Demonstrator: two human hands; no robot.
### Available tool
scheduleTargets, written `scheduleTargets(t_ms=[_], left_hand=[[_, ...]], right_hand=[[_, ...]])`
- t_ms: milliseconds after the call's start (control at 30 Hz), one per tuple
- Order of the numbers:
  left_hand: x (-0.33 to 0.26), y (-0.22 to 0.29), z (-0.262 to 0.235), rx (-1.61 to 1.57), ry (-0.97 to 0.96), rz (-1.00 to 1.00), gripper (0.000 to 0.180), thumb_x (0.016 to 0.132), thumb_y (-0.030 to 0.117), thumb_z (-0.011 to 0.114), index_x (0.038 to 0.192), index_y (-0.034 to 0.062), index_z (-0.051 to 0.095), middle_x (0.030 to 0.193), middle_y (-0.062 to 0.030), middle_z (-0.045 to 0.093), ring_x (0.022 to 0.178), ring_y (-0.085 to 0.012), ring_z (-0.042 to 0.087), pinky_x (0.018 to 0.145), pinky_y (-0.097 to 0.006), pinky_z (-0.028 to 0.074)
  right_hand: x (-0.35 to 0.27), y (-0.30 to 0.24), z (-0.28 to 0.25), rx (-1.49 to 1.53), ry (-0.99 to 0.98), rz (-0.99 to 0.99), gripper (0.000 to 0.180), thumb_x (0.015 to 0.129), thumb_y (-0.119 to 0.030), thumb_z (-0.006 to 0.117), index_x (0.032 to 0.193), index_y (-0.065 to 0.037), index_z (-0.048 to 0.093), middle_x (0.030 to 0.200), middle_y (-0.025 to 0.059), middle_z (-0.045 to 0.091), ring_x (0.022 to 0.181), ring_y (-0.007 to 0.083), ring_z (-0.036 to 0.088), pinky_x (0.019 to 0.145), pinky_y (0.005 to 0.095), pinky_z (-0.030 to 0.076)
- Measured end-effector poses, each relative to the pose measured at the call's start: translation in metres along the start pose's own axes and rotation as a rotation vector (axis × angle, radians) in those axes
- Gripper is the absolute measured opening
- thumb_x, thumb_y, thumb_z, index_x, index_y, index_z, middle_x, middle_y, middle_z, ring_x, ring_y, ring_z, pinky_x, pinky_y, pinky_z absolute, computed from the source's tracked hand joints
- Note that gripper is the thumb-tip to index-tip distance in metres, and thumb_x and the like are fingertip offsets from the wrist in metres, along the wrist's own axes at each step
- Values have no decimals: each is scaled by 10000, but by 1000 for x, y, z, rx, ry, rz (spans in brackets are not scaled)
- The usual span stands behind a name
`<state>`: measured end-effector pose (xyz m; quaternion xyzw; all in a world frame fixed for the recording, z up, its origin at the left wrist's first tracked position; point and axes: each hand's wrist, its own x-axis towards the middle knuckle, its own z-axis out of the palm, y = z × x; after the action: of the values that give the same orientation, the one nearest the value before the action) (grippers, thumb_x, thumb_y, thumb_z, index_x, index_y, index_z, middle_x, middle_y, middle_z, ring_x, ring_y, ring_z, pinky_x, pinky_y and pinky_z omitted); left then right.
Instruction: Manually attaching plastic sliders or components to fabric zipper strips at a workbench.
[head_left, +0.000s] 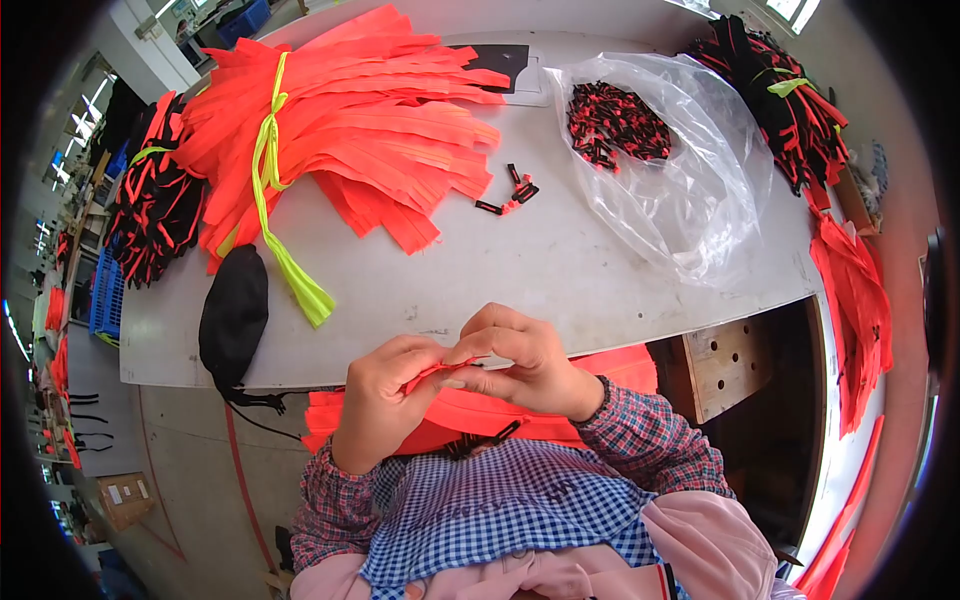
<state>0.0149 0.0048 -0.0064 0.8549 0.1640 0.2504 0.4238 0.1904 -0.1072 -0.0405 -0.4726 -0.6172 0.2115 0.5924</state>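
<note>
Just over the table's front edge, my left hand (393, 385) and my right hand (525, 360) meet, fingers closed in pinches. Between them is the end of a bright orange-red zipper strip (425, 376), partly hidden by the fingers. A small dark piece shows at my right fingertips, too small to name. More orange-red strips (610, 372) lie across my lap below the hands. On the lap are small black pulls (508, 431), resting against the blue checked apron (500, 500).
A large bundle of orange-red strips (370, 130), tied with a yellow-green band (268, 150), covers the table's back left. Beside it lies a black pouch (234, 310). Several loose black-and-red pulls (522, 190) sit mid-table. A clear plastic bag (690, 220) holds a pile of pulls (618, 125).
</note>
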Motion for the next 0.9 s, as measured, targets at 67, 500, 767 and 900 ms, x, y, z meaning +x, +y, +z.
scheduleTargets(t_ms=[67, 500, 767, 900], left_hand=[[0, 1, 0, -2, -4, 8, 231, 789, -90, 746, 1005, -10, 736, 940, -115, 724, 786, -223, 712, 667, -295, 559], [-2, -10, -1, -169, -79, -50, 188, 787, -84, 758, 956, -6, 737, 888, -109, 706, 784, -205, 690, 688, -296, 547], [1, -7, 2, -167, -102, -64, 160, 790, -57, 780, 938, -28, 725, 860, -115, 706, 774, -203, 682, 669, -301, 536], [0, -11, 9, -207, -110, -99, 158, 795, -47, 787, 936, -35, 719, 857, -112, 703, 776, -191, 675, 673, -294, 528]], right_hand=[[0, -2, 1, -60, 18, -38, 253, 830, -127, 831, 1042, -51, 714, 943, 88, 626, 878, 244, 649, 746, 345, 546], [-5, -2, 4, -130, 21, -75, 237, 822, -134, 826, 1017, -72, 705, 936, 83, 624, 849, 248, 639, 722, 356, 543], [-6, -2, -1, 3, -41, 20, 213, 835, -109, 821, 952, -55, 652, 897, 88, 610, 826, 259, 623, 707, 361, 523], [-8, 3, -1, 42, -66, 51, 224, 850, -101, 812, 941, -41, 617, 876, 89, 603, 822, 265, 618, 708, 366, 516]])
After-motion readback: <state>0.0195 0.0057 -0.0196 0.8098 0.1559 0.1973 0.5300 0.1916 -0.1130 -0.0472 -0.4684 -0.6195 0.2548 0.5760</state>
